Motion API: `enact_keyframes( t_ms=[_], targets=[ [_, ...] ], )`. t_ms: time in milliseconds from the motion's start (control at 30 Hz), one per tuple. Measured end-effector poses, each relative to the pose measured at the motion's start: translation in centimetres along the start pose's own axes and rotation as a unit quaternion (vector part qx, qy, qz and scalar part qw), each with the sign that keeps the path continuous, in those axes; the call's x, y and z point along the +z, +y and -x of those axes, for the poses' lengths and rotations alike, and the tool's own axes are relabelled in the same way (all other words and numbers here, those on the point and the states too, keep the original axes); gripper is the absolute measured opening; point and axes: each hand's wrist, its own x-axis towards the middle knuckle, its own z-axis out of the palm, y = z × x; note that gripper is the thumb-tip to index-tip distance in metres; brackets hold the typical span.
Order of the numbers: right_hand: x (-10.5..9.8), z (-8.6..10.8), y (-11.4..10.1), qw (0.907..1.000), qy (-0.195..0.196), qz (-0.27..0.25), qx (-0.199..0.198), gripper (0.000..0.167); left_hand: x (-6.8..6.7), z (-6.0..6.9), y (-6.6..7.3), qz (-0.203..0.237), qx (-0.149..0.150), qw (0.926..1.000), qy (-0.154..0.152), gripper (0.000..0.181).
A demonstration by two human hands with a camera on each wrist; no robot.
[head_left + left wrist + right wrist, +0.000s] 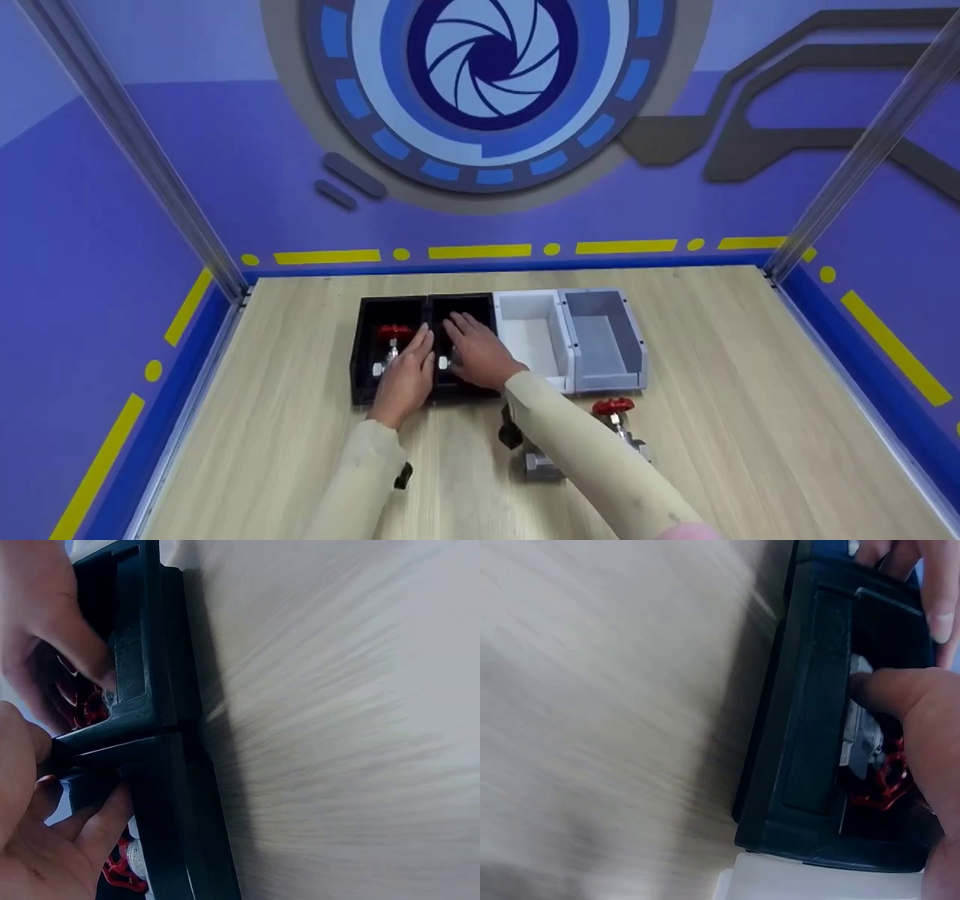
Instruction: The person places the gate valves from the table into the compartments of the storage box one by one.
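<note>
In the head view, a row of four bins stands on a wooden tabletop (712, 337): a left black bin (355, 375), a right black bin (469, 295), a white bin (529, 337) and a grey bin (600, 345), side by side. The left hand (405, 379) rests at the shared wall (430, 315) of the two black bins, while the right hand (480, 352) reaches into the right black bin, over a valve (445, 363) (only a pale metal end of it shows here). A second valve (394, 331), with a red handwheel, sits in the left black bin. In front of the row, a red handwheel (613, 406) and a grey metal fitting (544, 466) show on either side of the right sleeve (585, 442), which hides how they connect, if at all.

In the left wrist view, the left grip pinches the shared wall, fingers down inside the left black bin beside the second valve. Beyond it, the right hand's thumb and fingers curve around the valve.

In the right wrist view, the right thumb presses on the valve's grey body inside the right black bin, its red wheel beside the palm (the other right fingers are hidden). The right grip is closed about the valve.
</note>
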Motion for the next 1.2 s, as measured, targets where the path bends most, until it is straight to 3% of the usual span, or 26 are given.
enact_keyframes(
  t_ms=[133, 433, 667, 1200],
  targets=[
    [-0.5, 0.6, -0.3, 0.9992, 0.014, -0.037, 0.002, 0.066, 0.2, 0.0, 0.0, -0.002, 0.002, 1.0, 0.001, 0.042],
    [-2.1, 1.6, -0.8, 0.9975, 0.025, -0.066, 0.001, 0.067, 0.1, 0.1, 0.1, -0.004, -0.002, 0.9999, 0.014, 0.042],
    [-3.2, 2.5, -0.9, 0.9979, 0.045, -0.045, 0.003, 0.068, 0.1, 0.1, 0.2, 0.0, -0.01, 0.9999, 0.008, 0.042],
    [-5.1, 5.9, -0.8, 0.9954, 0.068, -0.066, -0.012, 0.071, 0.1, 0.0, 0.1, -0.001, -0.01, 0.9999, 0.005, 0.043]
  ],
)
